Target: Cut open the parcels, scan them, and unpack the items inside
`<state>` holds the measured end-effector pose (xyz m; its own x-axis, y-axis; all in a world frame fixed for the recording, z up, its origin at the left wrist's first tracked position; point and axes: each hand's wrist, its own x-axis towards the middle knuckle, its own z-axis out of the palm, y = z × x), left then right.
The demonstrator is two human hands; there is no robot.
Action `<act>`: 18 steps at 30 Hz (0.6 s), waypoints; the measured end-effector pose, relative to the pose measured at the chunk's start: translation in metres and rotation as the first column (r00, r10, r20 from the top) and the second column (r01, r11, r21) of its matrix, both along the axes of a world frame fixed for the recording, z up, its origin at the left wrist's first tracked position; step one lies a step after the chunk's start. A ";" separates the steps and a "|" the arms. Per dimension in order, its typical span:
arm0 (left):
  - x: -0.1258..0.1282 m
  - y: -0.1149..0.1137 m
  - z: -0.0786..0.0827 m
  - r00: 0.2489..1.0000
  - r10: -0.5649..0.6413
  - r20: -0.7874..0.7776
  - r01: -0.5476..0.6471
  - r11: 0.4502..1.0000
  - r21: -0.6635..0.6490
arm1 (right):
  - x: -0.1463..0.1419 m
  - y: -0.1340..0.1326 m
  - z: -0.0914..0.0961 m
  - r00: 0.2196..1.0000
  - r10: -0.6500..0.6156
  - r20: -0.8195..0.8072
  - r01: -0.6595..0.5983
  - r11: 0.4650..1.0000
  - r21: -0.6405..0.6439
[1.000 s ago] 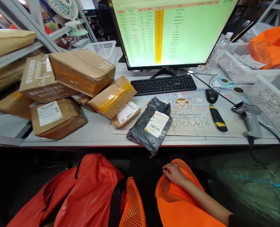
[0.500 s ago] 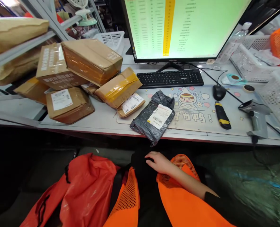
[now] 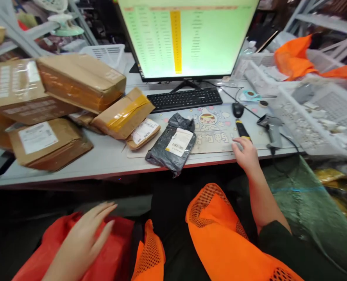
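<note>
My right hand is at the desk's front edge, over the lower end of a black and yellow utility knife. Its fingers are partly stretched and apart; whether they touch the handle I cannot tell. My left hand hangs above a red bag-like sheet at the lower left, fingers stretched out, holding nothing. A dark grey plastic parcel with a white label lies on the desk mat, overhanging the front edge. To the right of the knife rests a grey barcode scanner.
Cardboard boxes and smaller parcels pile up on the left of the desk. Behind the mat stand a keyboard and a monitor. A mouse sits beyond the knife. White baskets stand at the right.
My right hand has gone from my lap up and right to the utility knife. My left hand has come into view at the lower left. The view has turned right.
</note>
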<state>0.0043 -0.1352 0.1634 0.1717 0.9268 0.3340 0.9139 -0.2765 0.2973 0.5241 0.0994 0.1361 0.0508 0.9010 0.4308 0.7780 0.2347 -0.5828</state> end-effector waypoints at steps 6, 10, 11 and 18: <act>0.108 0.166 -0.039 0.913 -0.305 -0.271 0.348 0.929 0.127 | 0.006 0.129 0.031 0.948 -0.026 0.317 0.081 0.984 -0.161; 0.115 0.194 -0.054 0.904 -0.366 -0.223 0.415 0.876 0.246 | -0.051 0.199 0.028 0.911 0.144 0.385 -0.074 0.979 -0.191; 0.114 0.191 -0.056 0.905 -0.384 -0.184 0.424 0.858 0.290 | -0.063 0.211 0.025 0.900 0.165 0.403 -0.094 0.977 -0.190; 0.129 0.160 -0.039 0.779 -0.003 0.627 -0.266 0.904 0.336 | -0.103 0.247 0.016 0.862 0.203 0.464 -0.125 0.973 -0.194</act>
